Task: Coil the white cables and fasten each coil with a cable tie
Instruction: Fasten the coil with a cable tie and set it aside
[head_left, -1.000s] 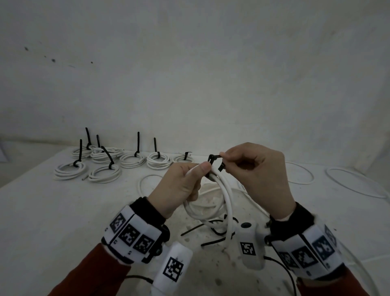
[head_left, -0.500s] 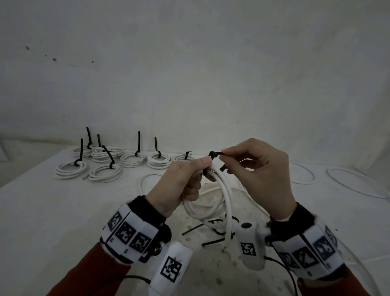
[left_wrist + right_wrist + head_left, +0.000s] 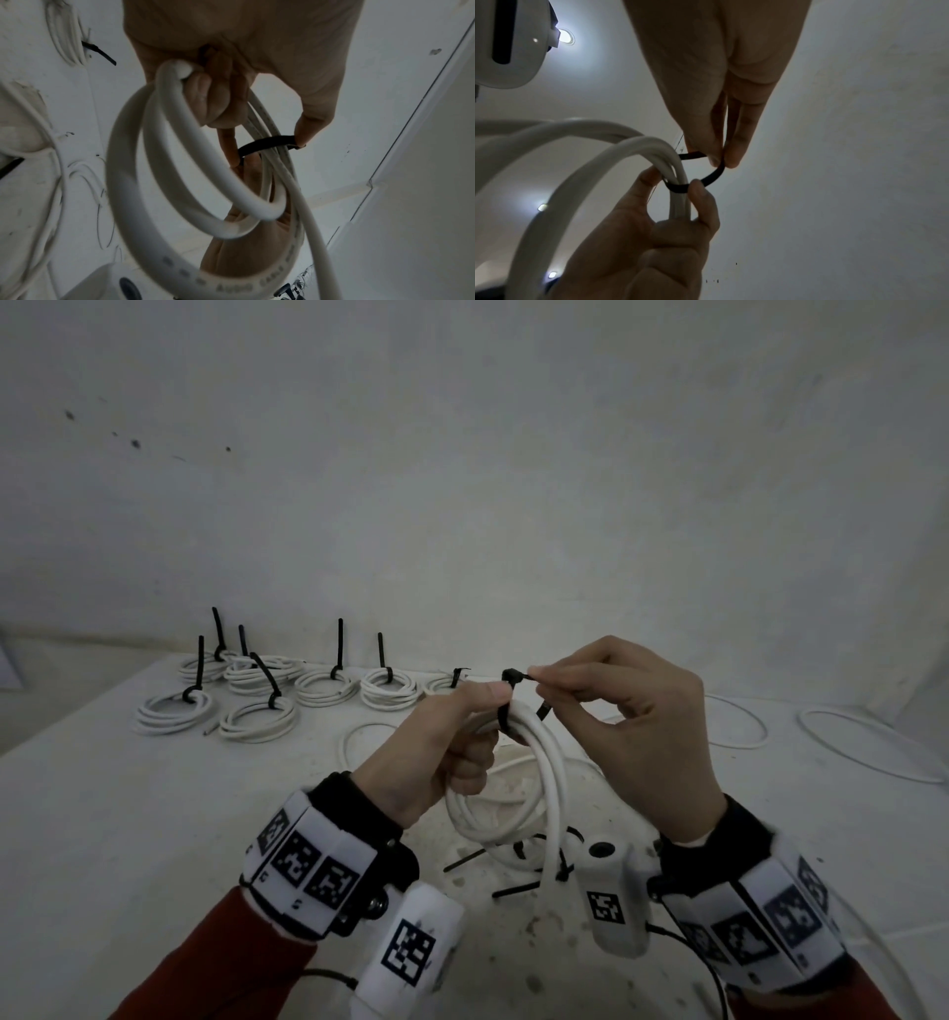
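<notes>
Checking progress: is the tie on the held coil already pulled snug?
No: the tie loops loosely off the coil, its end pinched by the right hand.

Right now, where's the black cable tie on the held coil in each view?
Head: black cable tie at centre, between both thumbs.
Left wrist: right of centre, band across the strands.
Right wrist: centre, looped from coil to right hand's pinch.
Shared landmark: held white coil, gripped by left hand.
</notes>
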Demonstrator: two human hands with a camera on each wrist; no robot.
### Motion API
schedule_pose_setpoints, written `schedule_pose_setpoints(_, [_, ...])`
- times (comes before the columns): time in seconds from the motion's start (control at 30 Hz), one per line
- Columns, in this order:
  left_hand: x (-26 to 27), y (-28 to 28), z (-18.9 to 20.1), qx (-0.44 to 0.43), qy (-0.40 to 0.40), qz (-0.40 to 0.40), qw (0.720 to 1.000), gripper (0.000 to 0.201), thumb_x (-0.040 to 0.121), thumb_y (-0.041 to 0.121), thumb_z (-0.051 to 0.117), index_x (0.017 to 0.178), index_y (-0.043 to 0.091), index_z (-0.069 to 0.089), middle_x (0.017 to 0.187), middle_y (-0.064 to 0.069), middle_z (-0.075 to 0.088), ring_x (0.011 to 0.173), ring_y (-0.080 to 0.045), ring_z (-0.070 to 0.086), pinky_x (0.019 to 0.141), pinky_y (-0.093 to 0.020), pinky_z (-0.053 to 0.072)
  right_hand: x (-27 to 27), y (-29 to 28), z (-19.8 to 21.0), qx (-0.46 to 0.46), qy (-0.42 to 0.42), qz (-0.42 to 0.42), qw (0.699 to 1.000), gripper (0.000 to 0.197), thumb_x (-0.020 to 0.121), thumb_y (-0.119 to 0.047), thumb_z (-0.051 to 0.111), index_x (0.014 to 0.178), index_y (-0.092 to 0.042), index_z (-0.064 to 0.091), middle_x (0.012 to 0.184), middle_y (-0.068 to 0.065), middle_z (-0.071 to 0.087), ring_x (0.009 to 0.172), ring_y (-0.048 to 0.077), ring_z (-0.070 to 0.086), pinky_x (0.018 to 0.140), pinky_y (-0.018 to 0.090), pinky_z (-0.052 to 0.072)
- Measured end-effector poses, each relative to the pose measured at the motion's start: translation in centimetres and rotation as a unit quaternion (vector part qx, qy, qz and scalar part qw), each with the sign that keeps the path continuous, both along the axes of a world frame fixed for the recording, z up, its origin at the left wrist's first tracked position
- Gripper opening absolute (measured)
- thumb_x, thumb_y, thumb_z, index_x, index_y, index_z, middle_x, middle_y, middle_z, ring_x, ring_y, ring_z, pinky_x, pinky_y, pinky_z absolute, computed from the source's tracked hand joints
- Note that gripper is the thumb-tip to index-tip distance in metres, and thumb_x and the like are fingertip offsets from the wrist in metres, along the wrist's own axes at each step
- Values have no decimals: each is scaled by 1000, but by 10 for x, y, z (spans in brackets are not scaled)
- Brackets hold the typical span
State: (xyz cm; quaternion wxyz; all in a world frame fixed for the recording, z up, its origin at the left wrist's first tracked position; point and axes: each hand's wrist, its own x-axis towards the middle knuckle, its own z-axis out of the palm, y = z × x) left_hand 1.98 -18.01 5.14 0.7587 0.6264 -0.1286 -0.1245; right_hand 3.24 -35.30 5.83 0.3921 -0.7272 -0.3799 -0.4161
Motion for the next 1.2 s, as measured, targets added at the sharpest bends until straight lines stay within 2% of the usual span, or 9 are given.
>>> schedule_pose_setpoints(0.17, [1, 0, -1, -12, 11, 7, 1000, 33, 52, 46, 65, 47, 23, 42, 58, 3, 14, 50, -12, 8, 47, -25, 9, -2, 3, -1, 23, -33, -15, 999, 18, 81, 0, 72, 91, -15, 74, 80, 1, 67, 74, 1, 60, 69, 11, 43])
schedule_pose_setpoints(0.4, [1, -1, -3, -17, 15, -1, 1000, 33, 54, 49, 63, 45, 24, 45, 48, 8, 22, 41, -7, 15, 43, -21, 12, -7, 10, -4, 25, 2, -9, 1000, 16, 80, 0, 74, 92, -10, 73, 81, -1, 70, 73, 5, 64, 70, 18, 50])
schedule_pose_setpoints(0.5, [2, 0, -2, -19, 19, 1, 1000, 32, 53, 49, 63, 45, 24, 44, 47, 8, 24, 41, -7, 16, 44, -22, 12, -13, 14, -3, 118, 85, 55, 988, 31, 77, 6, 75, 91, -15, 57, 84, 0, 71, 79, 9, 70, 71, 23, 53])
schedule_pose_setpoints(0.67, [-1, -5, -4, -14, 32, 7, 999, 32, 51, 44, 65, 54, 20, 45, 48, 7, 24, 44, -9, 14, 45, -22, 11, -17, 18, -4, 128, 68, 71, 987, 45, 77, 11, 73, 81, -18, 39, 81, 2, 72, 82, 12, 72, 71, 26, 54])
schedule_pose_setpoints(0.8, [3, 0, -2, -11, -58, 72, 996, 32, 56, 40, 70, 61, 14, 52, 46, 10, 26, 41, -6, 18, 41, -18, 16, -17, 12, 1, 112, 93, 104, 984, 36, 81, 9, 69, 82, -12, 40, 88, 1, 73, 89, 14, 72, 77, 30, 56])
schedule_pose_setpoints(0.9, [6, 12, -1, 87, -249, 202, 943, 19, 68, 42, 72, 63, 24, 68, 48, 10, 51, 43, -6, 42, 45, -19, 33, -17, 6, 10, 112, 219, 101, 964, 19, 85, 0, 67, 90, -10, 52, 94, 0, 74, 87, 14, 71, 77, 32, 56])
schedule_pose_setpoints(1.0, [11, 21, -5, 167, -365, 302, 865, 29, 70, 52, 69, 79, 24, 69, 66, 11, 68, 59, -6, 63, 54, -20, 48, -22, 5, 17, 94, 354, 30, 930, 22, 86, -34, 65, 76, -14, 67, 73, 3, 70, 56, 15, 55, 54, 30, 46])
schedule_pose_setpoints(1.07, [13, 21, -7, 175, -389, 319, 846, 32, 70, 51, 70, 84, 22, 69, 70, 13, 69, 63, -4, 66, 57, -19, 52, -28, 11, 19, 67, 447, 62, 890, 39, 85, -46, 57, 71, -13, 72, 61, 4, 65, 46, 13, 42, 46, 21, 35])
schedule_pose_setpoints(1.2, [12, 17, -10, 175, -414, 323, 833, 25, 70, 51, 70, 84, 30, 66, 72, 20, 68, 63, 1, 65, 57, -12, 49, -32, 19, 17, 102, 510, 138, 843, 39, 87, -40, 56, 78, -6, 73, 48, 1, 47, 39, 9, 28, 40, 19, 21])
